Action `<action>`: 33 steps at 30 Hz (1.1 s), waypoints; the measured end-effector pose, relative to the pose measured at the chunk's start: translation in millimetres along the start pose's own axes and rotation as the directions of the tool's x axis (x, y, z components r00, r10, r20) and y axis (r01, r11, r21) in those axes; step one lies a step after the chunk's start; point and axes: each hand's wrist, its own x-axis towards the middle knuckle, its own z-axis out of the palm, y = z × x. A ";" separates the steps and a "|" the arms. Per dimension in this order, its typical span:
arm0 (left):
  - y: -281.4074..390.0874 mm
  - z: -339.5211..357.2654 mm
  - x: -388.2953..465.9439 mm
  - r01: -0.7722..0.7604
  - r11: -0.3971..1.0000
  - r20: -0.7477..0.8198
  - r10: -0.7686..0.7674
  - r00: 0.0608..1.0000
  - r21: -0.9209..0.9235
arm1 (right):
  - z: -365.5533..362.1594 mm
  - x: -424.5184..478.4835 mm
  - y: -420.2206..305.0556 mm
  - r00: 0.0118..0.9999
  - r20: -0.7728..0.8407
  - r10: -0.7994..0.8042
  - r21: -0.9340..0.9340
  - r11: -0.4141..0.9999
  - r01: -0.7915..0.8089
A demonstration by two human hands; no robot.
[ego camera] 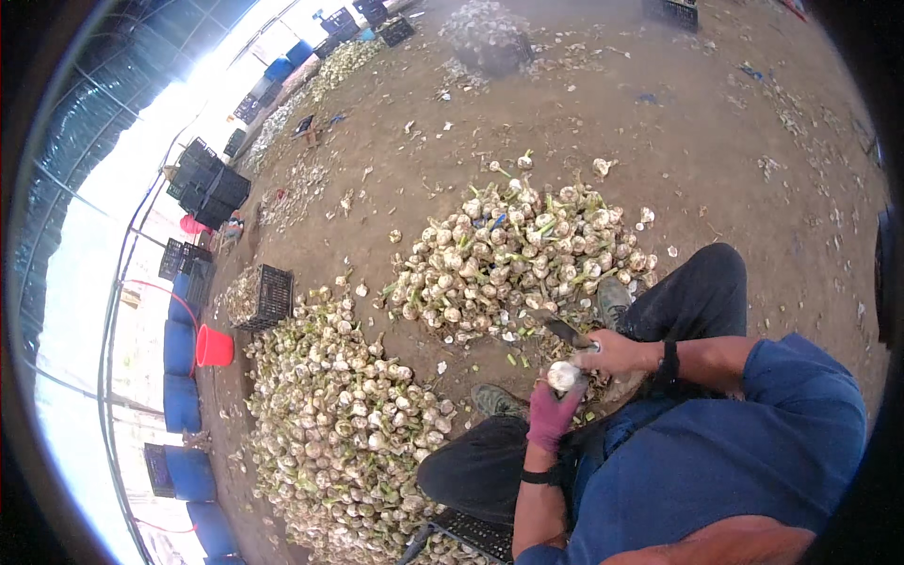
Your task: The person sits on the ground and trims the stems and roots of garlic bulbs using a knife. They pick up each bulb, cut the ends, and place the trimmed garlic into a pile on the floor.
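My left hand, in a pink glove, holds a whitish garlic bulb between thumb and fingers. Bare, my right hand grips a knife whose dark, broad blade points up and left, away from the bulb. The right thumb side is close against the bulb; whether it touches cannot be told. Beyond my hands lies a heap of garlic bulbs with short green stalks. A larger garlic heap spreads along my left side. Cut stalk pieces litter the ground between my shoes.
A black plastic crate filled with pale scraps stands at the larger heap's far end. Beside it is a red bucket, near a row of blue barrels. Close by my left leg, another black crate is partly hidden.
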 end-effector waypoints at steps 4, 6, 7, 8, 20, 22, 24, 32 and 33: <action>-27.9 16.9 11.6 -0.213 0.973 0.005 0.214 0.977 -0.089 | 12.3 14.0 16.9 0.971 -0.061 -0.233 -0.046 0.972 0.230; -45.0 13.3 8.3 -0.164 0.966 -0.034 0.161 0.986 -0.198 | 10.3 0.3 2.7 0.954 -0.091 -0.285 -0.201 0.944 0.263; -49.2 12.3 7.6 -0.142 0.957 -0.047 0.134 0.990 -0.254 | 8.4 -8.3 -7.6 0.945 -0.108 -0.310 -0.277 0.922 0.271; -53.9 9.1 8.8 0.024 0.814 0.065 0.018 0.998 -0.580 | 7.2 -10.4 -11.3 0.897 -0.062 -0.438 -0.388 0.839 0.383; -52.6 13.2 18.4 0.050 0.841 0.014 -0.050 0.999 -0.539 | -9.9 -7.8 5.9 0.925 -0.026 -0.380 -0.590 0.752 0.293; -36.0 12.0 12.0 0.298 0.708 0.039 -0.358 0.933 -0.640 | -12.4 -7.5 12.7 0.888 -0.036 -0.458 -0.594 0.724 0.349; -39.6 12.0 12.6 0.294 0.794 0.006 -0.343 0.939 -0.532 | -10.9 -7.5 15.3 0.875 -0.018 -0.484 -0.585 0.715 0.383; -30.4 6.3 1.0 -0.113 0.980 -0.285 0.062 0.957 -0.164 | -26.5 51.8 72.9 0.986 0.133 -0.097 -0.862 0.480 0.164; -37.3 5.4 -1.6 -0.102 0.969 -0.342 0.021 0.940 -0.223 | -31.4 55.8 77.7 0.992 0.088 -0.089 -0.858 0.500 0.121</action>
